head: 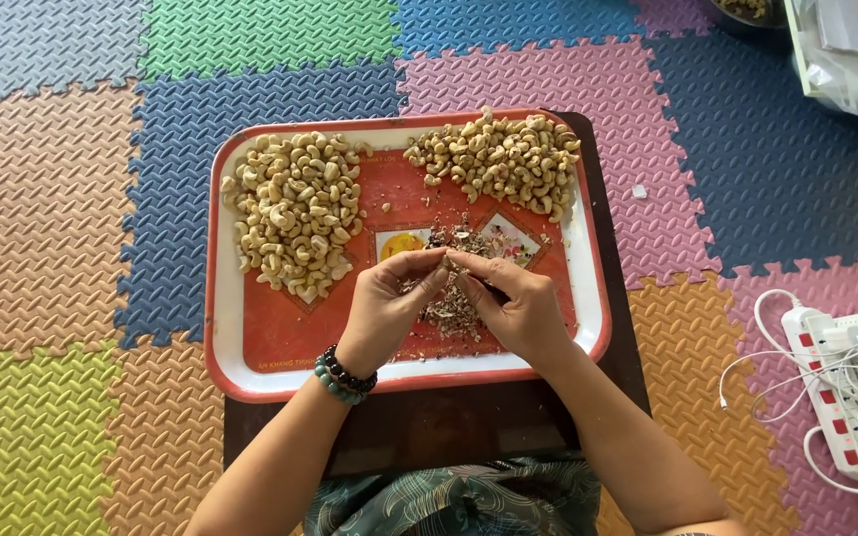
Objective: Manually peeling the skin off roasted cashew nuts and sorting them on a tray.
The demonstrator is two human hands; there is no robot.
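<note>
Cashews [296, 210] (pale, curved) heaped on glossy tray [260, 328]; hands' grip prob. unclear.

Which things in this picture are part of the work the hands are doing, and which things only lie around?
Part of the work:
- left hand and right hand, pinching a small piece together
- red tray
- pale nut pile
- browner nut pile
- heap of husk bits

Lying about:
- power strip with white cables
- white tray
- foam floor mats
</note>
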